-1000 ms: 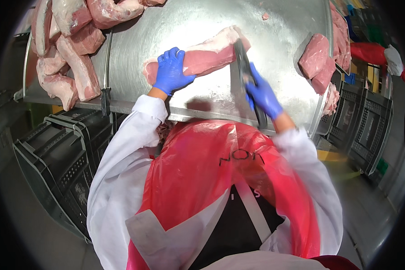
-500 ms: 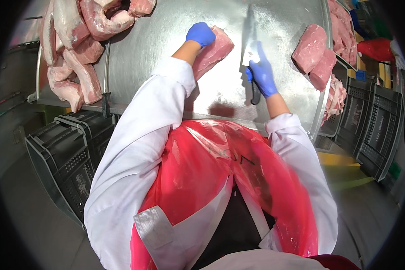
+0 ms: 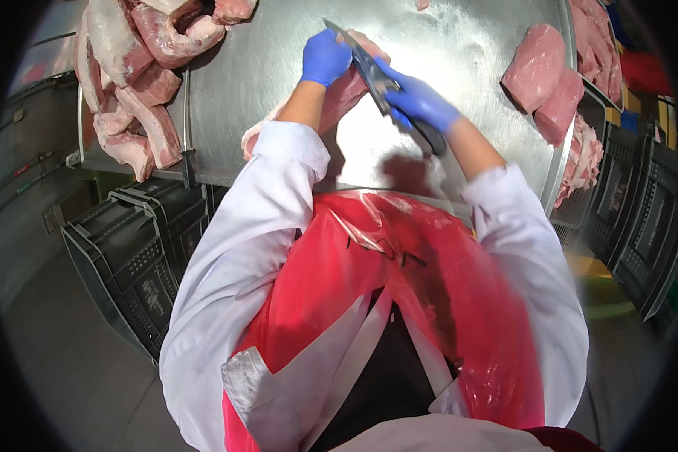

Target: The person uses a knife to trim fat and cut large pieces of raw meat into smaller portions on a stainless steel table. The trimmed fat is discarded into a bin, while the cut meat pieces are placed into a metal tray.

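A long pink pork loin (image 3: 344,96) lies slantwise on the metal table, its near end partly under my left forearm. My left hand (image 3: 326,58), in a blue glove, is closed on the loin's upper left side. In my right hand (image 3: 422,102), also blue-gloved, is a knife (image 3: 368,71) with a dark handle. Its blade slants over the loin, and the tip is close to my left fingers. Whether the edge touches the meat, I cannot tell.
Bony meat cuts (image 3: 120,53) pile up at the table's left. A sharpening steel (image 3: 187,128) hangs beside them. Trimmed pink pieces (image 3: 535,68) lie at the right edge, near a crate of trimmings (image 3: 580,162). Dark plastic crates (image 3: 139,256) stand below the table (image 3: 241,83).
My right hand has brought the knife leftward over the loin, turning the blade from upright to slanted. My left hand stays on the meat, and more of the loin's near end shows.
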The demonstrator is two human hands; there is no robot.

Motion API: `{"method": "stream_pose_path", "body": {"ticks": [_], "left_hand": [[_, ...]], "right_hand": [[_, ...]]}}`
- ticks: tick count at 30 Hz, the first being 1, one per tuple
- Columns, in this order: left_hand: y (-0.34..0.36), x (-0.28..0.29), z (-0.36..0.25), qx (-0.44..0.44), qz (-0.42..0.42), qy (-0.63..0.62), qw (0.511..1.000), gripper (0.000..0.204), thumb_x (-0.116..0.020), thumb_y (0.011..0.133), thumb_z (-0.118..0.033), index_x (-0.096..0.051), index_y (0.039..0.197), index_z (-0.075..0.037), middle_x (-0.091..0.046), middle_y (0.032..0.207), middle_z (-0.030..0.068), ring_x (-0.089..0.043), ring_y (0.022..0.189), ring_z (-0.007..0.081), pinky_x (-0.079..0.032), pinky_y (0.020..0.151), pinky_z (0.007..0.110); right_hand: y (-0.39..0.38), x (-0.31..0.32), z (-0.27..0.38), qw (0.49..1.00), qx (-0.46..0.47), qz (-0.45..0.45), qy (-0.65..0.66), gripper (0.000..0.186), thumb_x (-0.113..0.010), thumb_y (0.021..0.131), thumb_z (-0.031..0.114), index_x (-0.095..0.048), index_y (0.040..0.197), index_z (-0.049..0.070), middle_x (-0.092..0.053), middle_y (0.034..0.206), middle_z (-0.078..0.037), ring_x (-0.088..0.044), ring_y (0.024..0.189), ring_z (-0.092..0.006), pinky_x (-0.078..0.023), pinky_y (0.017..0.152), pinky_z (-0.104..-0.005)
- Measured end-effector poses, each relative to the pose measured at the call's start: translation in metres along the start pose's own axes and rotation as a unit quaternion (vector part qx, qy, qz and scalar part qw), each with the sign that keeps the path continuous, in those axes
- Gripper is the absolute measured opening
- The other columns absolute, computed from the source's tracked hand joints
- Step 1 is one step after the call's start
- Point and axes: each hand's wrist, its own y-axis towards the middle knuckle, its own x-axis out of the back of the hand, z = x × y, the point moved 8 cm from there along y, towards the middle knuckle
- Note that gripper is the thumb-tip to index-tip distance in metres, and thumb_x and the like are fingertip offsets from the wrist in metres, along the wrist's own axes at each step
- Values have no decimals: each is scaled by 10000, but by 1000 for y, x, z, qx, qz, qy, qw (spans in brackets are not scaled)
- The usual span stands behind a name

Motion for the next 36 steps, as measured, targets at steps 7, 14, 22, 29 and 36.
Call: {"method": "stream_pose_path", "body": {"ticks": [7, 14, 22, 29, 36], "left_hand": [[16, 15, 3, -40, 51, 21, 998, 322, -607, 898, -297, -674, 911, 17, -677, 881, 265, -660, 833, 411, -531, 778, 456], [31, 13, -3, -69, 119, -71, 988, 325, -654, 900, -304, -669, 925, 19, -665, 762, 139, -626, 698, 224, -507, 689, 372], [38, 20, 9, -68, 159, -91, 981, 311, -650, 900, -301, -684, 943, 5, -656, 793, 88, -591, 721, 170, -482, 688, 334], [40, 40, 30, -58, 141, -154, 976, 291, -659, 896, -292, -693, 966, -11, -657, 829, 44, -579, 746, 145, -471, 718, 307], [43, 40, -2, -55, 220, -143, 963, 162, -644, 952, -194, -625, 970, -34, -607, 850, 21, -529, 752, 110, -468, 677, 313]], "right_hand": [[16, -4, 0, 998, -33, 47, -22, 619, -507, 1005, 189, -327, 1579, 332, -619, 717, -60, -559, 508, -124, -524, 498, -293], [32, -13, 30, 999, -11, 16, -47, 670, -488, 985, 80, -314, 1588, 316, -608, 744, -38, -563, 549, -116, -517, 503, -272], [12, -20, -2, 997, -26, 53, -41, 757, -489, 946, 95, -212, 1615, 316, -637, 751, -68, -581, 545, -128, -534, 512, -303], [-25, -38, 3, 991, -70, 76, -82, 699, -485, 1000, 77, -232, 1613, 298, -634, 728, -59, -563, 540, -102, -517, 511, -273], [16, -47, 24, 987, -11, 9, -159, 743, -486, 951, 36, -263, 1607, 303, -643, 754, -58, -579, 567, -91, -508, 530, -258]]}}
